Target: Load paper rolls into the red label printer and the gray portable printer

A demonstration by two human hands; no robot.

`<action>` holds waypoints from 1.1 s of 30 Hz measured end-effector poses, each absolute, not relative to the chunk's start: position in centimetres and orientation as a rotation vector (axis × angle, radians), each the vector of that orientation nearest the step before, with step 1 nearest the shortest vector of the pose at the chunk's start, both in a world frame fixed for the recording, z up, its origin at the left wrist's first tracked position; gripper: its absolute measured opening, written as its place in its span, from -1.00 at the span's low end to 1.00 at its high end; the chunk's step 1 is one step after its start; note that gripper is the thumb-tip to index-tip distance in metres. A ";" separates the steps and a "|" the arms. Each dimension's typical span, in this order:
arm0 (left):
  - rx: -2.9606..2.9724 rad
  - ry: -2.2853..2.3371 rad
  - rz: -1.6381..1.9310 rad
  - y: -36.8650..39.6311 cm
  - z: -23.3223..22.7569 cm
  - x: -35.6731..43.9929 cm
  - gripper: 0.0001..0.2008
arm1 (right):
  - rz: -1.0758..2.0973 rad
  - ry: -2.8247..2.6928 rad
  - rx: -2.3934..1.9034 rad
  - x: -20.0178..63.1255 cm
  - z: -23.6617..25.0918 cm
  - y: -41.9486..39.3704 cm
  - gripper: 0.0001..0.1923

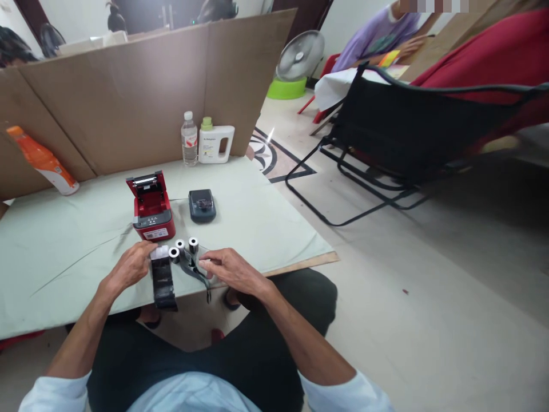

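1. Head view: left hand (131, 264) grips the top of a black pouch (163, 281) hanging over the desk (64, 252) edge — steadying it.
2. Paper rolls (180, 248) stand between the hands, below the open red printer (151, 207).
3. Right hand (229, 269) lies flat, fingers loosely open, touching a dark strap (195, 270).

**Low counter in a tiled room**

A pale green covered counter (266, 223) sits on a beige tiled floor (429, 309) with a dark patterned inlay (274, 157). A brown folded cardboard screen (141, 86) stands behind it. A black folding metal-frame chair (398, 131) and a white fan on a green base (298, 60) stand to the right.
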State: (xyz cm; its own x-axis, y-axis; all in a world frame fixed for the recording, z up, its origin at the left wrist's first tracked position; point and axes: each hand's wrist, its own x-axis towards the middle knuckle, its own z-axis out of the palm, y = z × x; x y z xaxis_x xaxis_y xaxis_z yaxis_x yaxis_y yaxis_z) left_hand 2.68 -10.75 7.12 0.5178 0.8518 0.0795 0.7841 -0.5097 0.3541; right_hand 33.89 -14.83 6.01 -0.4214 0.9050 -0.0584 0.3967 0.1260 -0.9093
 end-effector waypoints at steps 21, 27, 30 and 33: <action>2.073 1.295 1.017 -13.4 7.7 2.0 -0.77 | 0.895 -1.828 -1.051 29.7 8.6 -11.9 -0.72; 2.106 1.227 1.177 -14.9 10.7 3.6 -0.76 | 1.339 -1.719 -0.734 26.3 9.6 -11.4 -0.49; 2.134 1.220 1.243 -15.5 11.6 4.3 -0.78 | 1.592 -1.527 -0.583 25.0 9.3 -11.8 -0.53; 2.174 1.180 1.218 -16.2 12.6 4.5 -0.73 | 1.715 -1.334 -0.540 24.5 8.8 -12.0 -0.58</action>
